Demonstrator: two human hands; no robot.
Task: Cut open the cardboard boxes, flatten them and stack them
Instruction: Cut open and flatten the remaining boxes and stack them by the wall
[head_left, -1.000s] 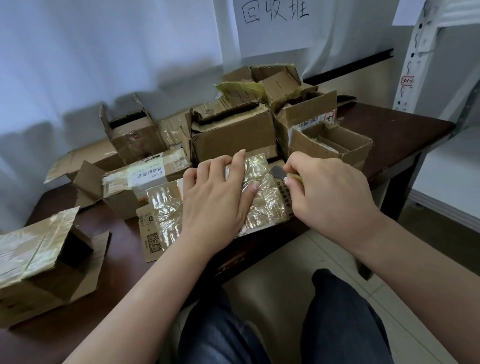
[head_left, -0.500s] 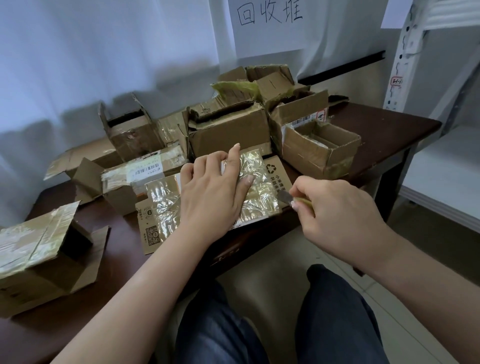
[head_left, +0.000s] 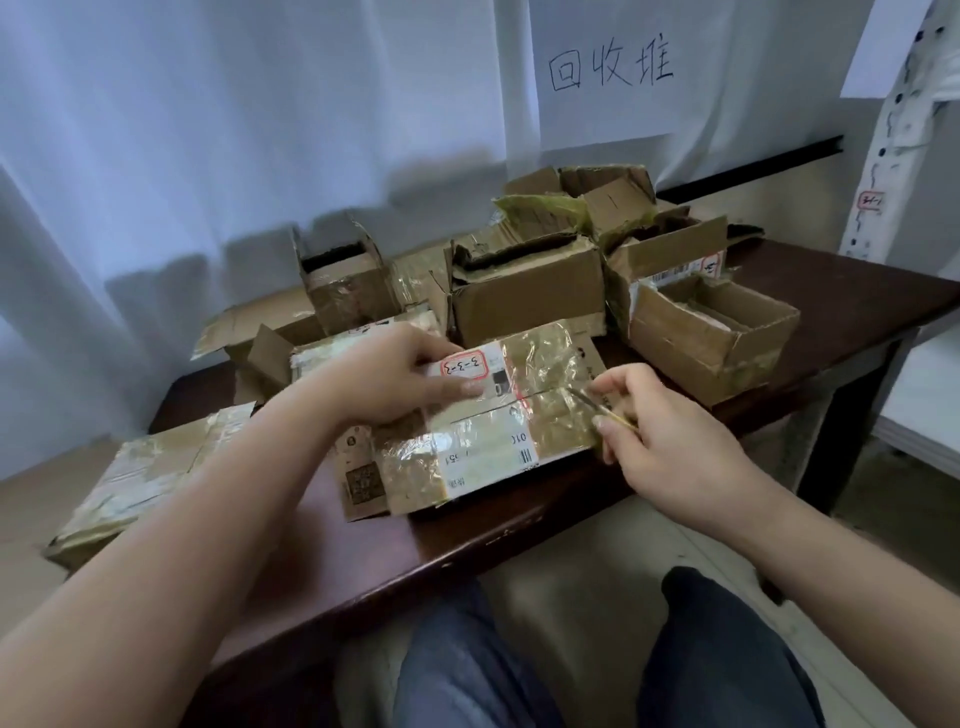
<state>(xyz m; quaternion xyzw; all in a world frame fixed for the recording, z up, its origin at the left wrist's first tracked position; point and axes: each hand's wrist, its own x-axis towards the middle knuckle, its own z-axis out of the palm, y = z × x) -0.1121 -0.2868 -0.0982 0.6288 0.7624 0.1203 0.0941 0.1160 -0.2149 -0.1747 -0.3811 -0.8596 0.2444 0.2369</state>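
A taped cardboard box (head_left: 483, 447) with white shipping labels lies on its side at the front of the dark wooden table (head_left: 831, 291). My left hand (head_left: 384, 374) grips its upper left edge, fingers curled over the label. My right hand (head_left: 670, 436) pinches a small knife (head_left: 597, 405) with a yellow handle; its blade touches the tape seam at the box's right end. A flat piece of cardboard (head_left: 358, 478) with a QR code lies under the box.
Several opened boxes (head_left: 524, 291) crowd the back of the table, one (head_left: 711, 338) close on the right. A taped box (head_left: 135, 478) sits at the left edge. A white sheet with handwriting (head_left: 608, 73) hangs on the curtain. A white shelf frame (head_left: 893, 130) stands right. My knees are below the table edge.
The box has been turned over, so a labelled face with a seam now faces up. My left hand moved from pressing flat on top to gripping its edge; the knife returned to the box's right end.
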